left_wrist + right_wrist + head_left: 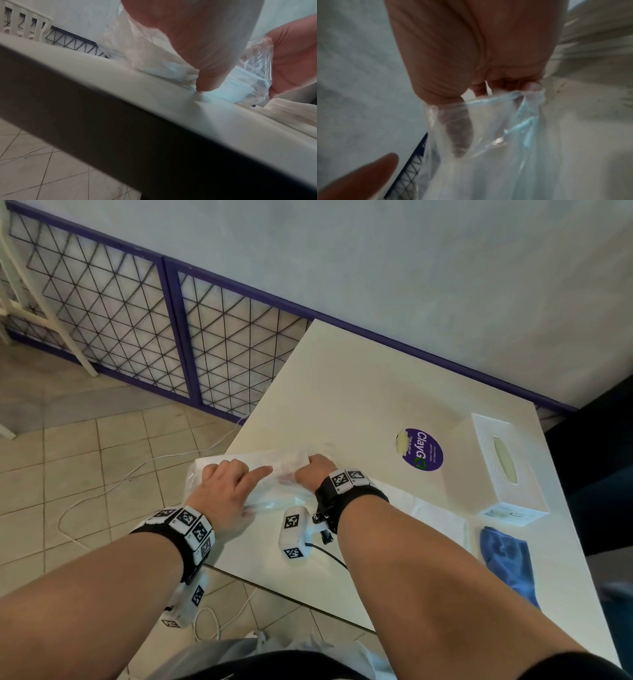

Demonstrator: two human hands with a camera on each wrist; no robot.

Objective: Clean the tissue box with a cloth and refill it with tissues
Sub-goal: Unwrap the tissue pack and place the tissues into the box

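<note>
A pack of white tissues in clear plastic wrap lies at the left corner of the white table. My left hand grips its left end, fingers curled over it and index finger stretched right; its thumb presses down at the wrap's near edge. My right hand pinches the loose plastic wrap at the right end, fingertips bunched on it. The white tissue box stands at the far right with its oval slot facing up. A blue cloth lies in front of it.
A flat white pile of tissue lies under my right forearm. A round purple sticker is on the table left of the box. The table's left edge drops to a tiled floor with a white cable. A purple-framed grille lines the wall.
</note>
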